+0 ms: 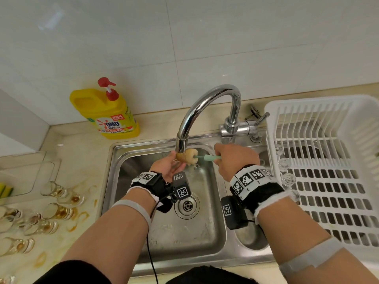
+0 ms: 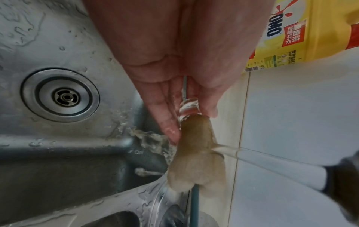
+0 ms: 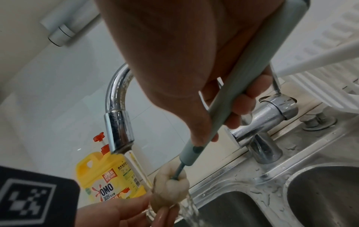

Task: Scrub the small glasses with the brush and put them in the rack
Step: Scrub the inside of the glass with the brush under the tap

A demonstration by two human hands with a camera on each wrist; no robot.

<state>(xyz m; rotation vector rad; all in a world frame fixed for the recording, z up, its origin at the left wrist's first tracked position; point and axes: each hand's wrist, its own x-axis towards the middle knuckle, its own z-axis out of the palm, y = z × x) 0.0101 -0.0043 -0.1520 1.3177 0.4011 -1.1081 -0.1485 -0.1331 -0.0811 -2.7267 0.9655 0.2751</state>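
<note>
Currently: small glass [image 2: 187,107] held under the tap [image 1: 207,111] so water flushes it | left hand [image 1: 167,166] pinches it, fingers nearly straight | right hand [image 1: 235,158] wrapped round the brush [image 1: 189,156] handle, sponge head at the glass mouth | dirty glasses [image 1: 59,210] wait on the tabletop, left | rack [image 1: 328,160] right, by the sink [image 1: 164,232] | yellow bottle [image 1: 108,113] reads "OMO"

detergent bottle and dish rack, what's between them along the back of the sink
The chrome faucet, arching over the sink; the head view shows it between the detergent bottle and the dish rack.
</note>
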